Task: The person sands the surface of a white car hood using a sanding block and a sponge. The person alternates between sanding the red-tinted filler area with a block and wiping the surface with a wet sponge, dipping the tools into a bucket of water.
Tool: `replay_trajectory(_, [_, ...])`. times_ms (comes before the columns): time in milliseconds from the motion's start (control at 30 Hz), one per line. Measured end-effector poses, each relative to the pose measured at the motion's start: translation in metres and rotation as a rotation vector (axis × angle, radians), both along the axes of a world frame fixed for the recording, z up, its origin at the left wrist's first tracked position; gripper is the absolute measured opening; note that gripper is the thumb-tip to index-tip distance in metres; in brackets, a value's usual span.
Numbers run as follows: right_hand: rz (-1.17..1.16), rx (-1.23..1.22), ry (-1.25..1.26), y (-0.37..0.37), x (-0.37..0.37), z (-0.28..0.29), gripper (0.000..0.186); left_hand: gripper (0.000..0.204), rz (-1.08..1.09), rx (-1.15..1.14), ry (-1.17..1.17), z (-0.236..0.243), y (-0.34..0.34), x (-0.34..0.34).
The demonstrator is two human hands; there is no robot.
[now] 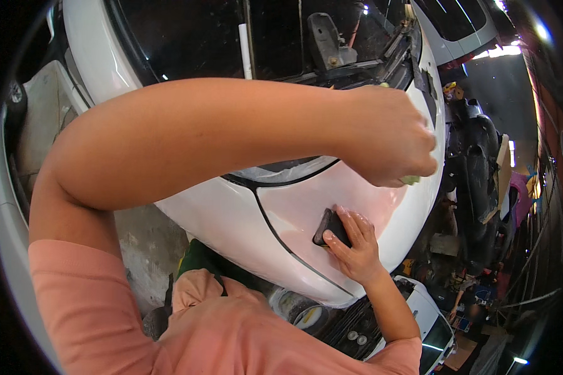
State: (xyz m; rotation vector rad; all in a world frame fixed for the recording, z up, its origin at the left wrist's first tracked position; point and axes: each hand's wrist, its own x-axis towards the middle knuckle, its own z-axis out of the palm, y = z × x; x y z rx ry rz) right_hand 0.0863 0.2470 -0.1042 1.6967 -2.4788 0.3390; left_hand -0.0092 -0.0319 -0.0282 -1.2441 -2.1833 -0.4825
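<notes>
My left arm reaches across from the left, and my left hand (pixel 388 134) is a fist above the white car panel (pixel 300 206). Bits of a light green wad (pixel 410 180) poke out at the top and bottom of the fist; the rest is hidden by my fingers. Lower down, my right hand (pixel 356 247) grips a black sanding block (pixel 333 229) pressed against the panel. The hand looks wet, with thumb and fingers on the block. A faded pinkish patch (pixel 381 203) spreads over the panel between both hands.
Beyond my left forearm is the dark windshield (pixel 194 37) with wiper parts (pixel 331 47) lying near its base. A dark seam (pixel 272 225) runs along the panel. A bucket (pixel 303 312) stands below the car's edge. Black parts (pixel 478 162) are piled at right; other vehicles stand around.
</notes>
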Motion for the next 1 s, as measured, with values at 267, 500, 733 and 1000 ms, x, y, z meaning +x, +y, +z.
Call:
replay_trajectory(267, [0.037, -0.113, 0.006, -0.1, -0.01, 0.007, 0.044, 0.023, 0.075, 0.033, 0.045, 0.002, -0.005, -0.004])
replay_trajectory(500, [0.029, -0.115, -0.002, -0.09, -0.006, 0.004, 0.046, 0.023, 0.052, 0.051, 0.034, 0.007, -0.005, 0.002])
replay_trajectory(733, [-0.087, -0.083, -0.034, -0.065, -0.042, 0.006, 0.046, 0.023, 0.072, 0.036, 0.059, 0.007, -0.015, -0.001])
replay_trajectory(1000, [-0.219, -0.104, -0.055, -0.102, 0.037, 0.016, 0.043, 0.025, 0.091, 0.058, 0.078, 0.0, -0.018, -0.008])
